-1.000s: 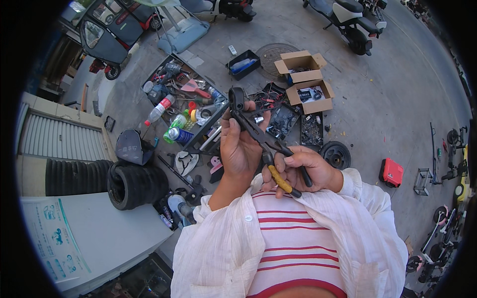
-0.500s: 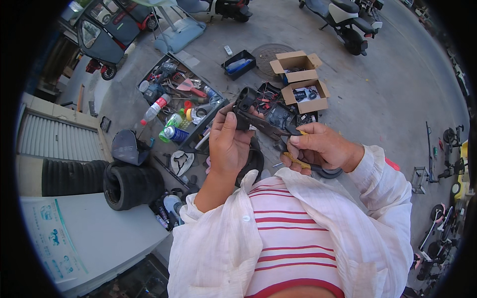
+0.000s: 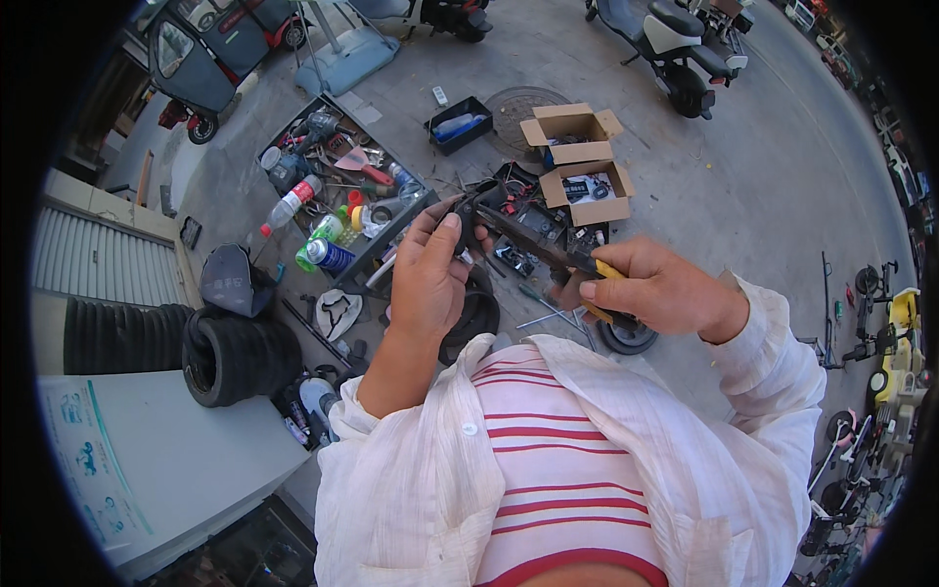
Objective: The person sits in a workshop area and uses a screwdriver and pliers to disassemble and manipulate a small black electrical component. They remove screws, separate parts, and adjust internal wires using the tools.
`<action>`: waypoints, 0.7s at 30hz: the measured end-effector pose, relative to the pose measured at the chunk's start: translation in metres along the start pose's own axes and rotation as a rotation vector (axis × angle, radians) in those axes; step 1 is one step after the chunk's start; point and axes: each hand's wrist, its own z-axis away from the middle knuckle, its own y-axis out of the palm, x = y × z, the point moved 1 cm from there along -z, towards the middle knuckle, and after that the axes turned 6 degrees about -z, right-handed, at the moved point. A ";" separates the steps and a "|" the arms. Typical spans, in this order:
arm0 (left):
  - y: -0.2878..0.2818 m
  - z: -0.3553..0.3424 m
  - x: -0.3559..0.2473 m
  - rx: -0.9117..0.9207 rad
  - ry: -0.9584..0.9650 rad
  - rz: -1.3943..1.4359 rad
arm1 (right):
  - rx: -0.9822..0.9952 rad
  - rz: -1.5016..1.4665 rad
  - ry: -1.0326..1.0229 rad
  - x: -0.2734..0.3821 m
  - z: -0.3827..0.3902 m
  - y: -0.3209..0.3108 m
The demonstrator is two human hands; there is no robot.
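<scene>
My left hand [image 3: 430,264] is raised in front of my chest, its fingers and thumb closed round a small black part [image 3: 468,220]. The far side of that part is hidden by my fingers. In my right hand [image 3: 655,284] I grip a pair of snips [image 3: 608,268] with yellow handles and long dark jaws. The jaws reach left to the black part and meet or overlap it; I cannot tell whether they bite on it. Some of my right fingers are hidden beneath the handles.
Beyond my left hand lies a grey tool tray [image 3: 391,233] full of tools, bottles and cans. Open cardboard boxes [image 3: 587,210] and a black bin [image 3: 460,142] stand farther off. Stacked tyres [image 3: 245,357] sit at left beside a white cabinet [image 3: 186,460]. Scooters are parked far ahead.
My right hand has moved slightly right and closed more firmly round the handles, which are nearer together. The black part has turned and sits lower in my left hand.
</scene>
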 end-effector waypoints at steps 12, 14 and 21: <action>0.009 0.007 -0.001 -0.015 0.136 -0.331 | -0.048 0.000 0.039 0.005 0.004 0.013; 0.009 0.007 -0.001 0.000 0.149 -0.352 | -0.054 -0.015 0.028 0.005 0.004 0.014; 0.008 0.004 0.005 -0.004 0.154 -0.318 | -0.054 -0.073 0.013 -0.001 0.002 0.015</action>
